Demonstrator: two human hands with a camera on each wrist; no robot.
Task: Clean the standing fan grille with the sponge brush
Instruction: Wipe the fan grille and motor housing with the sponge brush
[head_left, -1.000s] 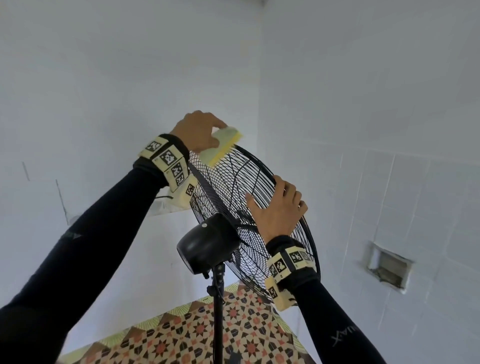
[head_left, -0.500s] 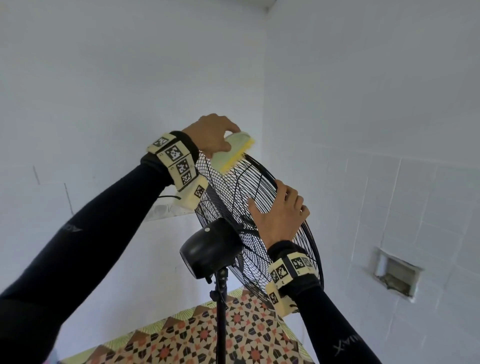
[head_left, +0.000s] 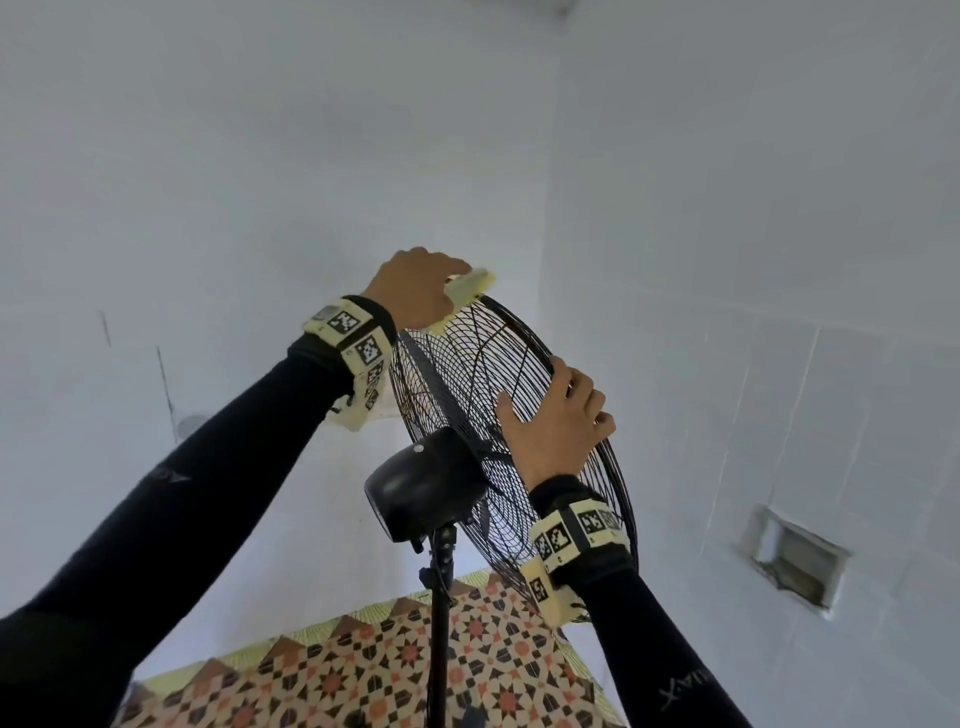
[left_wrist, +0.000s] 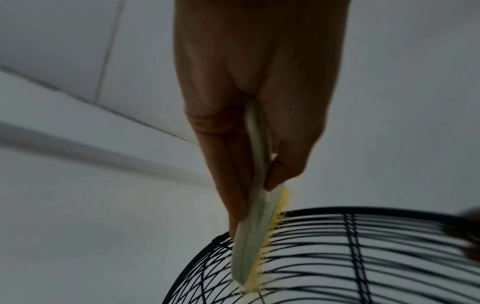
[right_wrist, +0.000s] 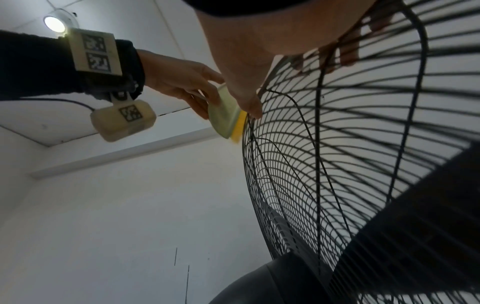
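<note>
A black standing fan with a round wire grille (head_left: 488, 374) (left_wrist: 350, 257) (right_wrist: 337, 164) is seen from behind, its motor housing (head_left: 421, 483) on a black pole (head_left: 439, 623). My left hand (head_left: 415, 293) (left_wrist: 249, 123) (right_wrist: 182, 82) grips a pale green sponge brush (head_left: 467, 288) (left_wrist: 255, 226) (right_wrist: 224, 117) with a yellow edge, pressed on the grille's top rim. My right hand (head_left: 556, 421) (right_wrist: 259, 51) holds the grille's upper right rim, its fingers curled through the wires.
White walls meet in a corner behind the fan, with tiles and a recessed niche (head_left: 795, 561) on the right wall. A patterned tile floor (head_left: 374, 675) lies below. A ceiling lamp (right_wrist: 54, 23) shows in the right wrist view.
The left hand has slid the brush along the top rim, and it now lies flatter on it. The head view has tilted a little; the right hand keeps its hold.
</note>
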